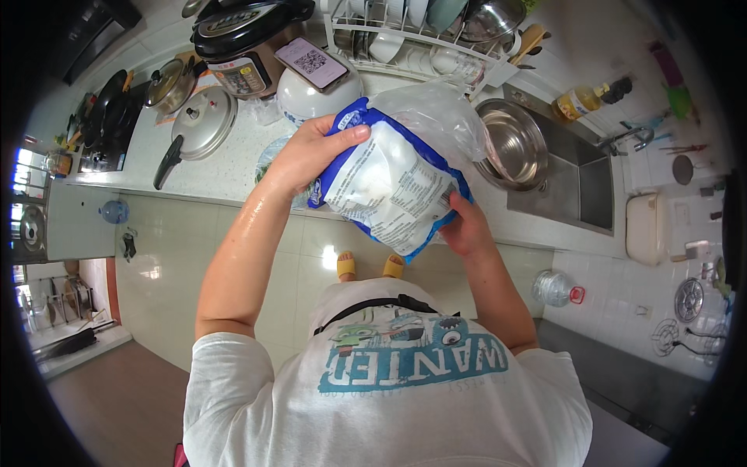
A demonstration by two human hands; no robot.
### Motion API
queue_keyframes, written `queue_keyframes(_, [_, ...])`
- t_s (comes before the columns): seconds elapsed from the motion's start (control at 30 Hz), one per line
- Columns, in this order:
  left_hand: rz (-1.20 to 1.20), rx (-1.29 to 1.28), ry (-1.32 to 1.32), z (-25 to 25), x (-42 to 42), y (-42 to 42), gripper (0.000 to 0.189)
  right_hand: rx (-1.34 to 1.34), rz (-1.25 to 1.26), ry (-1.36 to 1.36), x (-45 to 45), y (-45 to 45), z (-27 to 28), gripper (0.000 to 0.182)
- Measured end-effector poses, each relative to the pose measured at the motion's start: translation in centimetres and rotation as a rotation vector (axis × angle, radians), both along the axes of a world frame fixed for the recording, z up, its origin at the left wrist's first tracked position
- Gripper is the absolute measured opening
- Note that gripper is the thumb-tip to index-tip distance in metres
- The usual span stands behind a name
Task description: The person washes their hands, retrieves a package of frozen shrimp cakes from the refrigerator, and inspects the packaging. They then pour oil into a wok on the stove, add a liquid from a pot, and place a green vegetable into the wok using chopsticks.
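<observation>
Between my two hands I hold a blue and white plastic food bag, tilted over the counter's front edge, its printed side facing up. My left hand pinches its upper left corner, thumb on top. At the lower right edge my right hand grips the bag, thumb on the print. Behind the bag a clear plastic bag lies crumpled on the counter, reaching to a steel basin. Partly hidden by my left wrist is a plastic-wrapped item with something green.
A phone rests on a white lidded bowl, beside an electric pressure cooker. Left stands a pressure cooker lid with a black handle. A dish rack is at the back. The basin overlaps the steel sink.
</observation>
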State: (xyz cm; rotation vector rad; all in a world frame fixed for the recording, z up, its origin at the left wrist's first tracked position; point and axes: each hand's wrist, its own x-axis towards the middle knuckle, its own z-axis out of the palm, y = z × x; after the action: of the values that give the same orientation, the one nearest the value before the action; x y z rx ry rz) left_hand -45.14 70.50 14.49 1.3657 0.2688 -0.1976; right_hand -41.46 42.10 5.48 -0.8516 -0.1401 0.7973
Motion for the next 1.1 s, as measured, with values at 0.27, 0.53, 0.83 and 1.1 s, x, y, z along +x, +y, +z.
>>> queue_keyframes(0.27, [-0.106, -0.294, -0.019, -0.2, -0.2, 0.3, 0.038, 0.080, -0.067, 0.064, -0.7, -0.2, 0.6, 0.051])
queue_keyframes(0.53, [-0.120, -0.265, 0.000, -1.7, -0.1, 1.1, 0.039, -0.039, 0.262, -0.029, 1.5, -2.7, 1.1, 0.081])
queue_keyframes(0.83, [-0.326, 0.045, 0.064, -0.2, 2.9, -1.8, 0.028, -0.341, 0.240, -0.293, 1.7, 3.3, 3.2, 0.075])
queue_keyframes(1.1, [-0.116, -0.609, -0.053, -4.0, 0.6, 1.6, 0.070, -0.271, 0.025, -0.023, 0.9, 2.4, 3.3, 0.053])
